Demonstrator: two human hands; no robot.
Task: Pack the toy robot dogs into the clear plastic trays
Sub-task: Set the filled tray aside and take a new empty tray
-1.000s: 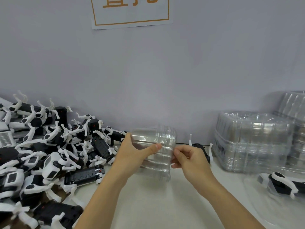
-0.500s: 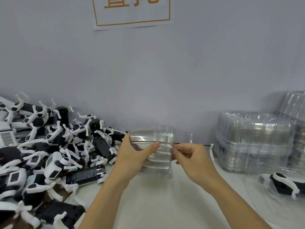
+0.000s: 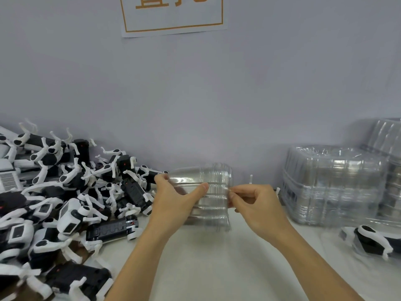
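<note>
White paper sign (image 3: 173,16) on the wall, orange border, orange characters cut off at the top edge (only lower strokes show, not readable). Barcode label (image 3: 8,181) on a white item at the far left among the toy robot dogs (image 3: 71,192); digits too small to read.

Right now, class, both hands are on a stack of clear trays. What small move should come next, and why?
Probably peel one tray free: the right hand pinches the stack of trays at its edge while the left hand steadies it, and no dog is in hand yet.
</note>
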